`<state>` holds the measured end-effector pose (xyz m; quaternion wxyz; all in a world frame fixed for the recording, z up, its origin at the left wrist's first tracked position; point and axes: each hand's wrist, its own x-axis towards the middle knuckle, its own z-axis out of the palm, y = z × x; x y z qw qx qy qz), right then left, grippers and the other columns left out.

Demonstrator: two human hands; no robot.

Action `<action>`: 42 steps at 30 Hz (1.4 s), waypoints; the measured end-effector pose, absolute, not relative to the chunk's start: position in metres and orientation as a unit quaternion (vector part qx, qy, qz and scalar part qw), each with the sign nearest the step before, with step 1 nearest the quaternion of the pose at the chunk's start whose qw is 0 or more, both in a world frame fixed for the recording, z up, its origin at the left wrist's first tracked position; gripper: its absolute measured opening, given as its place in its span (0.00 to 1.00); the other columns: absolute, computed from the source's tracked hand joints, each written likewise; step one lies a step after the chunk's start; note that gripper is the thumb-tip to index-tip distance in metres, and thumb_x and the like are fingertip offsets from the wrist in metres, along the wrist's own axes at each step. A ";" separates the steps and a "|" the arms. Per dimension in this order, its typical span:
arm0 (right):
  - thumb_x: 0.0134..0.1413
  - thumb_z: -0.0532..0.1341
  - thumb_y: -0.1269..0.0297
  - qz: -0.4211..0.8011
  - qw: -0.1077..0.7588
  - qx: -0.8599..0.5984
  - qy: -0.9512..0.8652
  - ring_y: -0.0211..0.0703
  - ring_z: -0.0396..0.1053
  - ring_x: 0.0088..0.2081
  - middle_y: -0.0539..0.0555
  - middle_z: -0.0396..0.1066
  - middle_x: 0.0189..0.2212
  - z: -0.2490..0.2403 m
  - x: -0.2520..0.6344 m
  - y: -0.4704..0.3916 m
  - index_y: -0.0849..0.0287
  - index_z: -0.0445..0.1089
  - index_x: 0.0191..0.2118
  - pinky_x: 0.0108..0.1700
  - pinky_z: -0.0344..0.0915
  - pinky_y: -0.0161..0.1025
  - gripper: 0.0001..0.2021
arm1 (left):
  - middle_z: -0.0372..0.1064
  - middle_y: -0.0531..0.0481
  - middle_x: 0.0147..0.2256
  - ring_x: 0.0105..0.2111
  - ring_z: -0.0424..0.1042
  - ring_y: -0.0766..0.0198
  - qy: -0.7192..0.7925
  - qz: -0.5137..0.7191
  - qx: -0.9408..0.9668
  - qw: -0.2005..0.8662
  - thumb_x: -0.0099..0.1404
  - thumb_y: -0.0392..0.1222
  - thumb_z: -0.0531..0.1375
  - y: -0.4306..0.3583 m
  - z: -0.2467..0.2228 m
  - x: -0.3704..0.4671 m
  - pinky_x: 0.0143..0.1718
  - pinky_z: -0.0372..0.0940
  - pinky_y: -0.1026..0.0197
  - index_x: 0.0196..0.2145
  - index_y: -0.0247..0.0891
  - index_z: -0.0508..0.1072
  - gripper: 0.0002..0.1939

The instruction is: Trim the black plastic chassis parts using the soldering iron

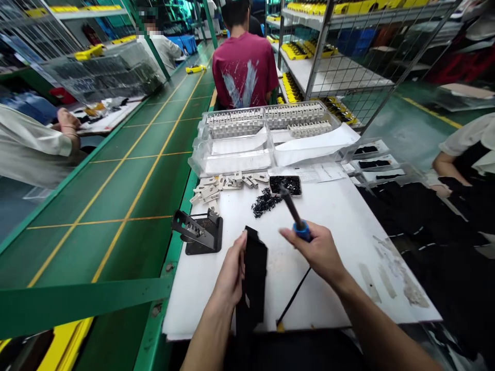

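My left hand (pixel 232 270) is closed around a long black part (pixel 255 278), held upright near the front of the white work board. What the black part belongs to I cannot make out. My right hand (pixel 323 252) grips a soldering iron (pixel 293 210) with a blue collar, its metal barrel pointing up and away, apart from the black part. A black cord (pixel 294 296) runs below this hand. Beyond the iron's barrel are a small tray (pixel 297 194) of tiny black pieces and a loose heap of black pieces (pixel 263 203).
A black soldering iron stand (pixel 203 234) is at left. Small whitish parts (pixel 209 193) lie scattered behind it. Clear plastic trays (pixel 273 149) hold rows of similar parts. A green conveyor (pixel 143 170) runs along the left. One person (pixel 244 67) sits ahead; others are at both sides.
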<state>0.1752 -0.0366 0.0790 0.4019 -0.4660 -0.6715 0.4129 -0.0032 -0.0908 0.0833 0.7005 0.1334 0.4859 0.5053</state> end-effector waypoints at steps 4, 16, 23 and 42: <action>0.61 0.57 0.56 0.197 0.365 -0.426 -0.804 0.35 0.50 0.20 0.47 0.54 0.17 0.048 0.190 -0.010 0.56 0.52 0.18 0.26 0.46 0.38 0.23 | 0.47 0.61 0.12 0.07 0.42 0.76 0.260 0.481 0.099 0.831 0.62 0.54 0.57 -0.091 0.077 -0.019 0.10 0.41 0.69 0.17 0.39 0.53 0.24; 0.65 0.53 0.56 0.081 0.299 -0.397 -0.864 0.35 0.54 0.20 0.50 0.63 0.18 0.040 0.189 0.002 0.58 0.60 0.19 0.24 0.44 0.38 0.23 | 0.37 0.67 0.07 0.02 0.31 0.76 0.268 0.467 0.112 0.835 0.61 0.54 0.59 -0.113 0.046 -0.006 0.07 0.34 0.65 0.20 0.42 0.46 0.26; 0.65 0.53 0.56 0.065 0.300 -0.398 -0.864 0.35 0.53 0.20 0.49 0.63 0.18 0.040 0.192 0.000 0.58 0.60 0.18 0.24 0.44 0.38 0.23 | 0.38 0.67 0.07 0.02 0.32 0.76 0.249 0.472 0.099 0.840 0.58 0.52 0.62 -0.115 0.042 -0.006 0.06 0.34 0.65 0.19 0.42 0.48 0.26; 0.63 0.56 0.58 0.035 0.311 -0.398 -0.862 0.35 0.51 0.20 0.49 0.61 0.17 0.036 0.191 -0.003 0.58 0.58 0.19 0.24 0.43 0.39 0.22 | 0.38 0.67 0.08 0.02 0.33 0.75 0.197 0.489 0.116 0.842 0.59 0.53 0.60 -0.122 0.023 -0.002 0.06 0.38 0.64 0.20 0.44 0.49 0.23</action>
